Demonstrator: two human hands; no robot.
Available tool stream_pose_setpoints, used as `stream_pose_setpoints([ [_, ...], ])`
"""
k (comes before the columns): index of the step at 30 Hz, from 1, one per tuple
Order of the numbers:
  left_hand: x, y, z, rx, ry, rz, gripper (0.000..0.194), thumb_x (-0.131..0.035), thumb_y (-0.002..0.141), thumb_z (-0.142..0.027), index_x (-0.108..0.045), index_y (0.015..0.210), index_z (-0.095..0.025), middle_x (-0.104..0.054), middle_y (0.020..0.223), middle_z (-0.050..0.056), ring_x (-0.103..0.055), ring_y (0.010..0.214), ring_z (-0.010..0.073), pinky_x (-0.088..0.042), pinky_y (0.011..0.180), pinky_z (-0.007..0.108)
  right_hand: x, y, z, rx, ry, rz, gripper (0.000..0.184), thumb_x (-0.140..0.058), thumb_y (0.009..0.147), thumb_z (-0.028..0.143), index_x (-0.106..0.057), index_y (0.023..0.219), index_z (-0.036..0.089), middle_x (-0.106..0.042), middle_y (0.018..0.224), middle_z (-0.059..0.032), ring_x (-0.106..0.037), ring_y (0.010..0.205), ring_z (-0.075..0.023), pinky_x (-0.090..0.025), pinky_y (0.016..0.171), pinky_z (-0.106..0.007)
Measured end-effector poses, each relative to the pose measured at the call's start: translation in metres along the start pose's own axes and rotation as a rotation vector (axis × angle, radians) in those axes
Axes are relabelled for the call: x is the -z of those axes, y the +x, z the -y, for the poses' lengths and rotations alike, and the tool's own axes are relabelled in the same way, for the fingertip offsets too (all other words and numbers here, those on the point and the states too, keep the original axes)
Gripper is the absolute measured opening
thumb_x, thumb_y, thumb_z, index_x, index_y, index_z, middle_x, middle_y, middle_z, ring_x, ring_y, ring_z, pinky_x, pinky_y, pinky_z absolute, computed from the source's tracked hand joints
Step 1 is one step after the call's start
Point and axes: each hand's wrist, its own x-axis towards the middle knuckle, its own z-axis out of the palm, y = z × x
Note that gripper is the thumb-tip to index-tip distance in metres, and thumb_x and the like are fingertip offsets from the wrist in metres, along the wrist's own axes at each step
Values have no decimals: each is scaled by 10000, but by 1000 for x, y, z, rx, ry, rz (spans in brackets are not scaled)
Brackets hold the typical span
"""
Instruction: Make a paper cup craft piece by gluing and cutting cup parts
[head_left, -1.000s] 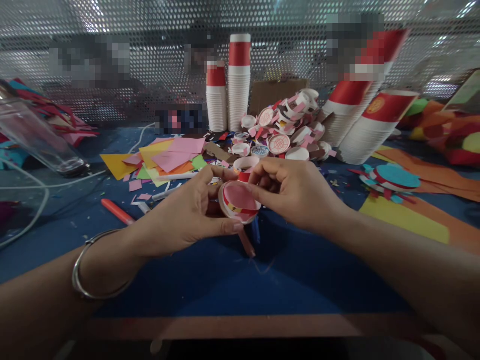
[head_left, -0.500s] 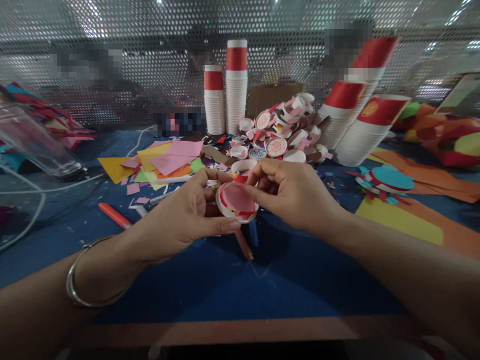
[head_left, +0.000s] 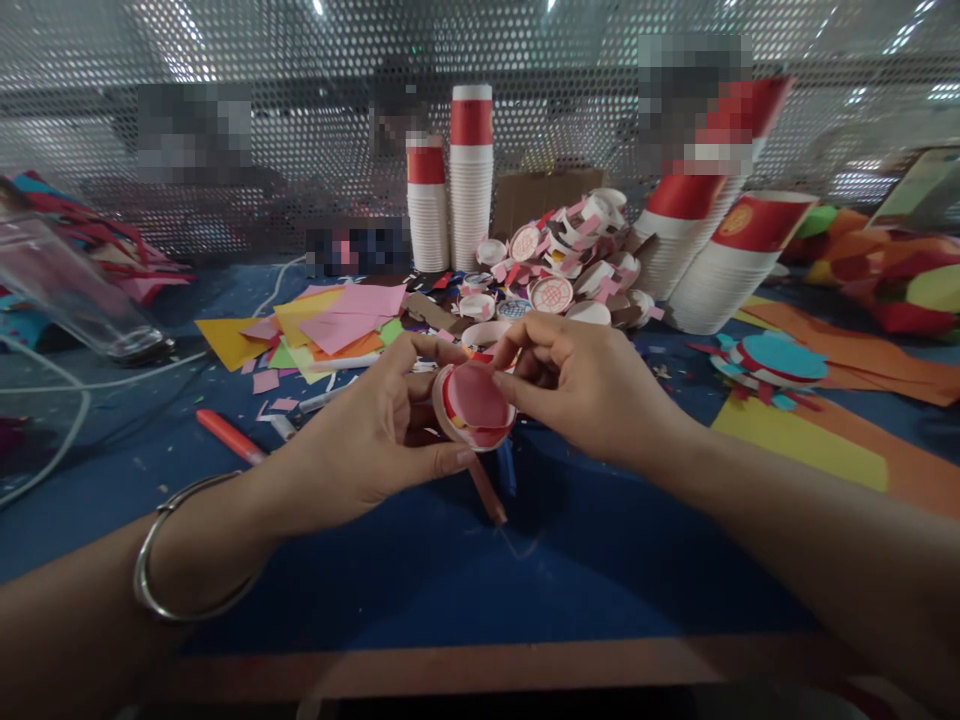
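My left hand (head_left: 390, 420) is closed around a small cut-down paper cup (head_left: 448, 400) with a red and white side, thumb below and fingers behind it. A round pink paper piece (head_left: 480, 392) lies over the cup's face, which tilts toward me. My right hand (head_left: 574, 385) pinches the right edge of the pink paper between thumb and forefinger, its other fingers curled. Just beyond my hands another cut paper cup (head_left: 486, 335) is partly hidden. Below the held cup, a brown stick-like piece (head_left: 487, 492) and a blue pen (head_left: 507, 468) rest on the blue table (head_left: 420, 590).
Stacks of paper cups (head_left: 472, 190) rise behind, with leaning stacks (head_left: 724, 265) at right. A heap of cut cup pieces (head_left: 551, 293) lies between them. Coloured paper sheets (head_left: 352, 315), a red marker (head_left: 229, 435), a clear container (head_left: 82, 290) and a turquoise-topped paper piece (head_left: 784, 358) surround my hands.
The held cup has tilted slightly, and the pink paper has shifted a little on it. Both hands stay almost in the same place.
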Motion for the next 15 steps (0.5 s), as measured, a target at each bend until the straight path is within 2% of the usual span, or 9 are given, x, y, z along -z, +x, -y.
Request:
stream_pose_setpoints([
  [5, 1, 1, 2, -20, 7, 10, 662, -842, 789, -62, -433, 1280, -238, -723, 1154, 55, -705, 957, 147, -594, 832, 247, 0, 0, -1, -5, 13, 7, 79, -697, 851, 158, -664, 922, 169, -645, 680, 30, -578, 601, -113, -417, 608, -270],
  [11, 0, 0, -2, 57, 40, -32, 735, -848, 816, -146, -406, 1396, -239, -701, 1250, 103, -708, 1070, 209, -581, 866, 283, 0, 0, -1, -13, 15, 16, 121, -699, 860, 194, -640, 964, 180, -656, 691, 23, -598, 608, -128, -426, 617, -278],
  [15, -1, 1, -4, 80, 14, -63, 665, -873, 778, -140, -471, 1305, -200, -693, 1238, 109, -696, 1059, 204, -570, 883, 283, 0, 0, -2, -7, 9, 29, 122, -701, 875, 212, -631, 972, 185, -654, 694, 20, -605, 621, -133, -431, 625, -276],
])
